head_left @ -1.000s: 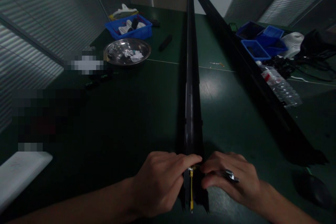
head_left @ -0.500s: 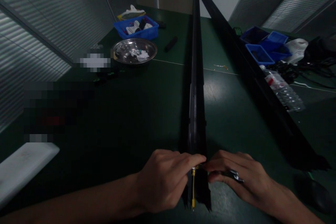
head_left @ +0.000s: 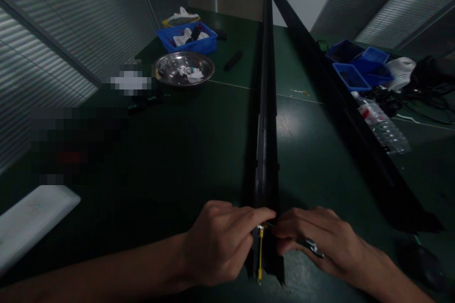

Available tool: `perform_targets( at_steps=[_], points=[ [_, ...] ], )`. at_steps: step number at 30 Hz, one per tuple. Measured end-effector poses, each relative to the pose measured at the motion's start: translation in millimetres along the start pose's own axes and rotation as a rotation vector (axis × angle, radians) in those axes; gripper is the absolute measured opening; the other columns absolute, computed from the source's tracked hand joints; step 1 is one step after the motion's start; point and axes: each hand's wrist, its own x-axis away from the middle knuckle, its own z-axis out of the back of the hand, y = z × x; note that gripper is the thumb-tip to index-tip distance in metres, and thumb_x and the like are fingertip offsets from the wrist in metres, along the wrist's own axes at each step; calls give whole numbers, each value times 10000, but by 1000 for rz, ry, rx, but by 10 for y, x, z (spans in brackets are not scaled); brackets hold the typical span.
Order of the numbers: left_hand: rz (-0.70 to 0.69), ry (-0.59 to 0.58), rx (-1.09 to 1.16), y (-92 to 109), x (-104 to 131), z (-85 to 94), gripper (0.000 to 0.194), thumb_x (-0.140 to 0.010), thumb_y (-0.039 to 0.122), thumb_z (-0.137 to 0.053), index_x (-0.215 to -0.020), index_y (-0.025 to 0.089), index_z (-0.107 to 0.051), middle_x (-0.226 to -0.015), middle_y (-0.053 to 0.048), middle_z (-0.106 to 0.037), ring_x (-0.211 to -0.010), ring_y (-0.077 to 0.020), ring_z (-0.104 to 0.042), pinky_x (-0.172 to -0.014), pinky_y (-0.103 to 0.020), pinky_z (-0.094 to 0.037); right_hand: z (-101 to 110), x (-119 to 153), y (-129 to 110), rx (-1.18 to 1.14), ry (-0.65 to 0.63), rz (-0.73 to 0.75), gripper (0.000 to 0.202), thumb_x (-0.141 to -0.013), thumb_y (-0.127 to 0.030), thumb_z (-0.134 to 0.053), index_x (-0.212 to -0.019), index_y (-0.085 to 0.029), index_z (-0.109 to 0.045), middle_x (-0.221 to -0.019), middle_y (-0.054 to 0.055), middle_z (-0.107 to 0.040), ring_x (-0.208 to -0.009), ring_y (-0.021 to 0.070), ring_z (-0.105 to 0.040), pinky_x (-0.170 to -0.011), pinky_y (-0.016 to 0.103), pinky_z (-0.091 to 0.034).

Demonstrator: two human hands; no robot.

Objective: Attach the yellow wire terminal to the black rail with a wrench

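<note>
A long black channel (head_left: 263, 151) runs away from me along the green table. My left hand (head_left: 225, 241) is closed over its near end, index finger stretched across the channel; what its fingertips press on is hidden. A yellow strip (head_left: 260, 253) lies lengthwise in the near end, just right of that hand. On the other side my right hand (head_left: 316, 239) is closed, fingertips at the channel's edge near small shiny parts. A slim metal tool (head_left: 314, 248) sticks out between its thumb and fingers.
A second black channel (head_left: 355, 132) lies slantwise to the right, beside a clear plastic bottle (head_left: 386, 125) and blue bins (head_left: 350, 77). Back left are a metal bowl (head_left: 170, 78) and a blue basket (head_left: 208, 46). A white box (head_left: 37, 218) sits at left, a dark mouse (head_left: 424, 265) at lower right.
My right hand has shifted slightly left, and the metal tool in it has tilted more steeply. My left hand has barely moved. The view has shifted a little.
</note>
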Motion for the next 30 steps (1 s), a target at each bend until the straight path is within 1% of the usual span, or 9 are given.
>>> perform_targets(
  at_steps=[5, 9, 12, 15, 17, 20, 22, 26, 30],
  points=[
    [1, -3, -12, -16, -12, -1, 398, -956, 68, -394, -1327, 122, -529, -1019, -17, -768, -722, -143, -746, -564, -323, -500, 0, -20, 1, 24, -16, 18, 253, -1132, -334, -377, -1081, -205, -588, -904, 0, -748, -783, 98, -737, -624, 246, -497],
    [-22, 11, -5, -13, -20, 10, 389, -952, 60, -392, -1310, 109, -537, -999, -20, -771, -714, -137, -746, -548, -317, -488, -18, -9, 28, -22, -25, 24, 273, -1137, -331, -349, -1103, -197, -584, -907, 10, -749, -789, 98, -736, -639, 234, -509],
    [-7, 2, -3, -1, -27, 22, 391, -950, 59, -388, -1304, 122, -543, -993, -10, -775, -705, -136, -747, -555, -319, -492, -35, 18, 53, -70, -48, 27, 232, -1127, -318, -390, -1111, -194, -584, -898, 20, -737, -791, 116, -728, -661, 242, -518],
    [8, 4, 4, 0, -29, 24, 400, -942, 57, -386, -1303, 130, -539, -995, -13, -777, -729, -144, -755, -585, -317, -508, -34, 18, 54, -94, -72, 25, 164, -1108, -270, -452, -1090, -189, -593, -854, 18, -720, -756, 119, -712, -651, 237, -514],
    [9, 1, 15, -7, -26, 16, 392, -939, 57, -389, -1293, 129, -540, -975, -15, -775, -719, -146, -752, -580, -311, -506, -23, -2, 45, -119, -90, 23, 184, -1112, -256, -437, -1070, -186, -601, -838, 15, -715, -744, 114, -704, -659, 229, -515],
    [-5, -5, 25, -19, -14, 0, 377, -940, 66, -398, -1284, 117, -543, -971, -21, -772, -702, -146, -749, -552, -308, -496, -13, -31, 38, -160, -118, 10, 261, -1128, -279, -377, -1060, -189, -613, -840, 13, -714, -749, 111, -699, -685, 231, -522],
    [-4, 0, 19, -23, -7, -7, 376, -938, 66, -406, -1284, 112, -546, -985, -24, -772, -713, -147, -753, -550, -311, -500, -18, -36, 37, -164, -122, 1, 269, -1127, -290, -380, -1050, -190, -617, -847, 12, -710, -752, 113, -695, -683, 234, -519],
    [9, 6, 19, -17, -10, 1, 376, -934, 63, -411, -1275, 120, -560, -996, -17, -774, -722, -140, -755, -562, -310, -509, -54, -38, 8, -101, -89, 29, 324, -1132, -312, -356, -1003, -183, -624, -818, 5, -691, -709, 106, -673, -643, 235, -497],
    [3, 1, 32, -10, -32, 14, 365, -939, 66, -405, -1259, 119, -573, -959, -15, -774, -693, -137, -748, -545, -302, -500, -77, -70, -58, 84, -42, 83, 296, -1123, -238, -381, -963, -177, -622, -760, -3, -659, -618, 112, -612, -558, 267, -436]
  ],
)
